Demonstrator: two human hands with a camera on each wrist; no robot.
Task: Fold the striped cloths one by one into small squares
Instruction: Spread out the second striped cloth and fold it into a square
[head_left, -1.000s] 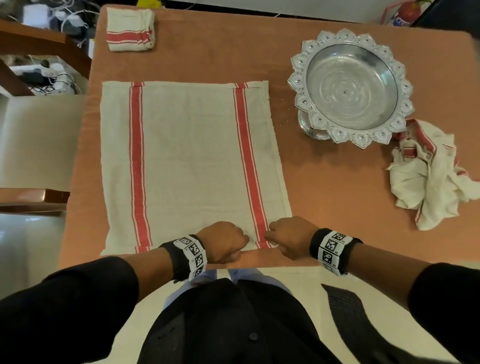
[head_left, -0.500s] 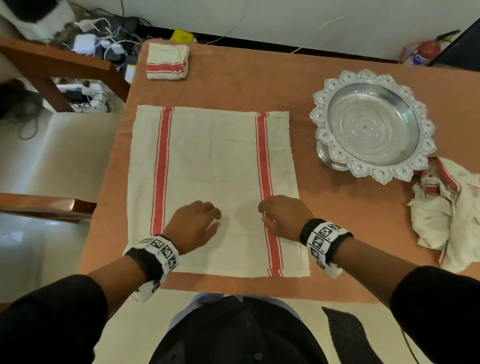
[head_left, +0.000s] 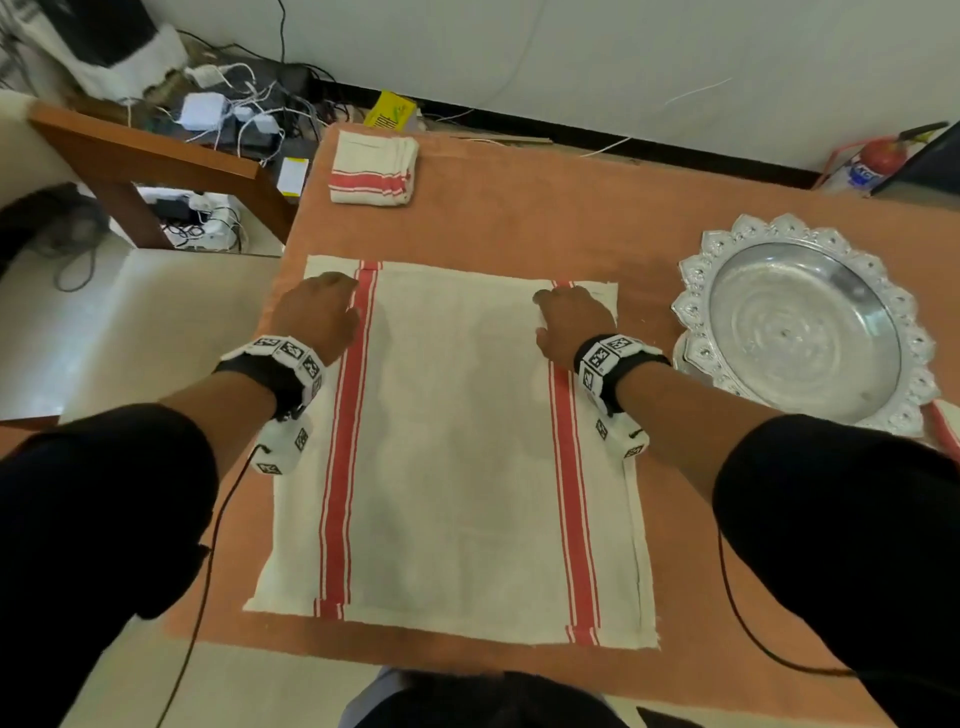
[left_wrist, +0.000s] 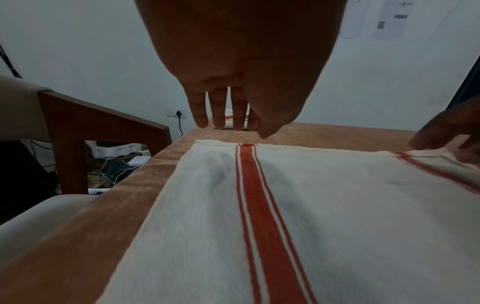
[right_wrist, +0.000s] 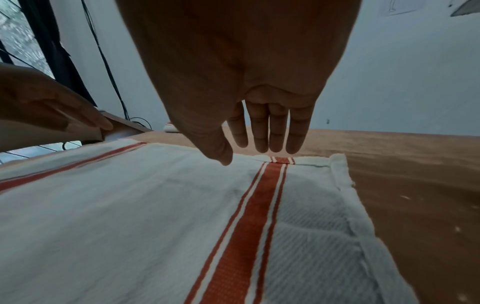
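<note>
A cream cloth with two red stripes lies spread flat on the brown table. My left hand hovers over its far left corner, fingers straight and pointing down just above the hem. Over the far right corner by the right stripe is my right hand, its fingers also straight, holding nothing. In both wrist views the cloth shows flat below the palms. A folded striped cloth sits at the table's far left corner.
A silver scalloped bowl stands at the right, close to the cloth's edge. A bit of crumpled striped cloth shows at the right frame edge. A wooden chair and cables lie left of the table.
Both hands have slid from the cloth's near edge up across it to its far corners, spreading apart. The cloth stays flat.
</note>
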